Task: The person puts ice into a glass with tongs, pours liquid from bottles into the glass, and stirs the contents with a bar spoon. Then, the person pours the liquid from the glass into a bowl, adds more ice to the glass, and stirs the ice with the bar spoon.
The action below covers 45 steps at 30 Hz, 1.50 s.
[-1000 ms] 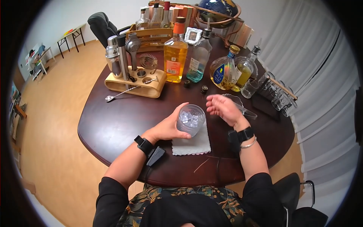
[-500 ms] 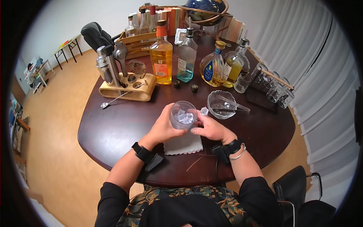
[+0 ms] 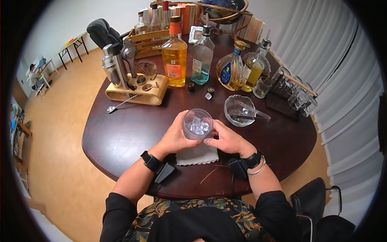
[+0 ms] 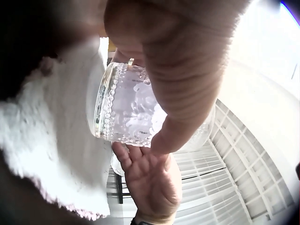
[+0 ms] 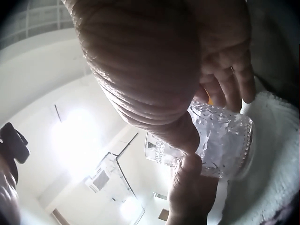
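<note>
A patterned clear glass with several ice cubes in it stands above a white cloth near the table's front edge. My left hand grips its left side, the thumb across the near side, as the left wrist view shows. From the right, my right hand holds the glass too, its fingertips at the wall and its thumb in front. The glass's base is close to the cloth in the right wrist view. A loose ice cube lies beyond it beside a dark stopper.
Right of the glass sits a cut-glass bowl with tongs. Several bottles line the back, including an orange-labelled one and a blue-labelled one. A wooden bar-tool stand with a spoon is left; a glass rack stands right.
My right hand has moved left from beside the bowl to the glass. An ice cube near its fingers half a second ago now lies farther back by the stopper. My left hand keeps its grip.
</note>
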### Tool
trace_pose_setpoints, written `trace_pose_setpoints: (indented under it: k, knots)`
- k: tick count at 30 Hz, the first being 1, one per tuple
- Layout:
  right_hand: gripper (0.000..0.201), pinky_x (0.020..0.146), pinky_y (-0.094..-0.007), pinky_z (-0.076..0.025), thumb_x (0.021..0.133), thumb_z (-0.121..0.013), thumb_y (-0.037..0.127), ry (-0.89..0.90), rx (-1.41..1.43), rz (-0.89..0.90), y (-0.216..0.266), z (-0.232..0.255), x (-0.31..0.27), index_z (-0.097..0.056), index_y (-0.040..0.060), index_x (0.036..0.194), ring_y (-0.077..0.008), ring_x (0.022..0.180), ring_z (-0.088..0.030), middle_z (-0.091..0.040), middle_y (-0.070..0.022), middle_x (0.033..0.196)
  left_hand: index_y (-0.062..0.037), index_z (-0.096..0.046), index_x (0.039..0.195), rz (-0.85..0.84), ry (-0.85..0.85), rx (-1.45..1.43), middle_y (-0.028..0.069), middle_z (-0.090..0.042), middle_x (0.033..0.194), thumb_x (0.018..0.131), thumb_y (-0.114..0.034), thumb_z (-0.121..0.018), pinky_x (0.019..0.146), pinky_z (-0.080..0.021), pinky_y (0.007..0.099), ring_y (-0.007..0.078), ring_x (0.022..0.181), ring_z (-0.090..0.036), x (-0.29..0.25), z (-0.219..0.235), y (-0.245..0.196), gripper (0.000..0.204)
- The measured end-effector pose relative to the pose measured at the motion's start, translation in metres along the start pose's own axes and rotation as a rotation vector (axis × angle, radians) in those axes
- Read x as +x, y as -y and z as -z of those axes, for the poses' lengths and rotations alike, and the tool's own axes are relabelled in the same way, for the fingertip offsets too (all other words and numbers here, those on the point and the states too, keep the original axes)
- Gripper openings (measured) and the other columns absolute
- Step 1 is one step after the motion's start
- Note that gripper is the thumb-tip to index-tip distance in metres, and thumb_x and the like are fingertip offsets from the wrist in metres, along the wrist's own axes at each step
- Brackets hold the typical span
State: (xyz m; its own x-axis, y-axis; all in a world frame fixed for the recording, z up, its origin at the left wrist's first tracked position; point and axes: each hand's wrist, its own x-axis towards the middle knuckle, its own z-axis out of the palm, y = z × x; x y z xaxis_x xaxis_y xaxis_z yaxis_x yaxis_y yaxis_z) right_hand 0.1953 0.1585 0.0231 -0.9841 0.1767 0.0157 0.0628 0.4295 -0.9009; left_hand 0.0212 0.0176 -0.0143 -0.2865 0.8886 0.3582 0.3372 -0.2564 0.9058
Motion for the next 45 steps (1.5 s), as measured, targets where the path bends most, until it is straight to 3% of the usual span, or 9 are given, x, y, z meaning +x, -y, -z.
trace_pose_setpoints:
  k: [9, 13, 16, 21, 26, 30, 36, 41, 45]
  knots:
    - [0.059, 0.104, -0.0381, -0.037, 0.079, -0.070, 0.022, -0.437, -0.532, 0.187, 0.020, 0.033, -0.016, -0.047, -0.0013, 0.129, -0.0339, 0.120, -0.048, -0.051, -0.0197, 0.125, 0.0016, -0.035, 0.132, 0.145, -0.124, -0.090, 0.0143, -0.049, 0.124, 0.065, -0.022, -0.086, 0.100, -0.041, 0.0344, 0.0215, 0.117, -0.050, 0.001, -0.001, -0.011, 0.087]
    - [0.054, 0.101, -0.0433, -0.035, 0.078, -0.071, 0.023, -0.722, -0.928, -0.079, 0.004, 0.078, -0.038, -0.053, 0.0034, 0.125, -0.0334, 0.118, -0.048, -0.056, -0.0153, 0.122, 0.0016, -0.037, 0.129, 0.204, -0.241, -0.173, 0.0147, -0.050, 0.123, 0.064, -0.022, -0.086, 0.100, -0.041, 0.0346, 0.0218, 0.117, -0.050, 0.003, -0.003, -0.008, 0.085]
    - [0.054, 0.103, -0.0439, -0.032, 0.077, -0.073, 0.024, -0.696, -1.001, -0.322, -0.010, 0.084, -0.039, -0.055, 0.0043, 0.124, -0.0313, 0.118, -0.048, -0.057, -0.0133, 0.120, 0.0014, -0.037, 0.129, -0.297, -0.201, 0.594, 0.0142, -0.050, 0.122, 0.063, -0.020, -0.086, 0.099, -0.042, 0.0342, 0.0224, 0.115, -0.051, 0.005, 0.002, -0.019, 0.086]
    - [0.047, 0.103, -0.0430, -0.030, 0.077, -0.073, 0.025, -0.793, -1.041, -0.139, -0.026, 0.072, -0.028, -0.059, 0.0061, 0.118, -0.0288, 0.113, -0.051, -0.058, -0.0104, 0.118, 0.0009, -0.035, 0.131, -0.099, -0.230, 0.180, 0.0135, -0.049, 0.123, 0.062, -0.019, -0.085, 0.101, -0.040, 0.0344, 0.0214, 0.119, -0.049, 0.004, 0.004, -0.017, 0.087]
    - [0.050, 0.101, -0.0402, -0.038, 0.079, -0.072, 0.021, -0.461, -0.553, 0.204, 0.009, 0.036, -0.014, -0.056, 0.0050, 0.123, -0.0303, 0.115, -0.052, -0.056, -0.0128, 0.120, 0.0000, -0.033, 0.135, 0.107, -0.068, -0.254, 0.0118, -0.045, 0.127, 0.063, -0.021, -0.087, 0.105, -0.036, 0.0358, 0.0214, 0.122, -0.044, 0.004, 0.012, -0.016, 0.092]
    - [0.092, 0.105, -0.0386, -0.037, 0.072, -0.081, 0.022, -0.112, -0.144, 0.143, 0.004, -0.009, 0.001, -0.026, 0.0025, 0.143, -0.0298, 0.126, -0.044, -0.042, -0.0190, 0.135, -0.0010, -0.027, 0.140, 0.150, -0.004, -0.378, 0.0112, -0.038, 0.133, 0.065, -0.025, -0.087, 0.108, -0.031, 0.0361, 0.0217, 0.127, -0.038, -0.001, 0.006, -0.007, 0.099]
    - [0.102, 0.106, -0.0387, -0.038, 0.065, -0.085, 0.018, -0.419, 0.056, 0.252, -0.015, -0.044, 0.028, -0.020, 0.0018, 0.142, -0.0273, 0.125, -0.045, -0.041, -0.0176, 0.136, 0.0006, -0.015, 0.145, 0.035, 0.059, -0.378, 0.0161, -0.029, 0.143, 0.072, -0.031, -0.082, 0.114, -0.020, 0.0379, 0.0255, 0.138, -0.025, -0.006, -0.001, -0.009, 0.104]
    - [0.082, 0.101, -0.0342, -0.042, 0.071, -0.079, 0.015, -0.314, 0.514, 0.079, -0.017, -0.028, 0.021, -0.032, 0.0016, 0.137, -0.0197, 0.116, -0.051, -0.051, -0.0105, 0.126, -0.0040, -0.014, 0.147, 0.040, 0.277, -0.572, 0.0128, -0.027, 0.146, 0.075, -0.024, -0.078, 0.116, -0.014, 0.0379, 0.0240, 0.140, -0.021, -0.002, 0.022, -0.007, 0.098]
    - [0.080, 0.098, -0.0353, -0.044, 0.070, -0.079, 0.019, -0.356, 0.708, 0.045, -0.018, -0.028, 0.023, -0.035, 0.0016, 0.135, -0.0204, 0.114, -0.053, -0.051, -0.0089, 0.125, -0.0054, -0.034, 0.141, 0.058, -0.100, -0.669, 0.0125, -0.047, 0.134, 0.093, -0.024, -0.056, 0.110, -0.029, 0.0395, 0.0266, 0.129, -0.043, 0.004, 0.032, -0.003, 0.057]
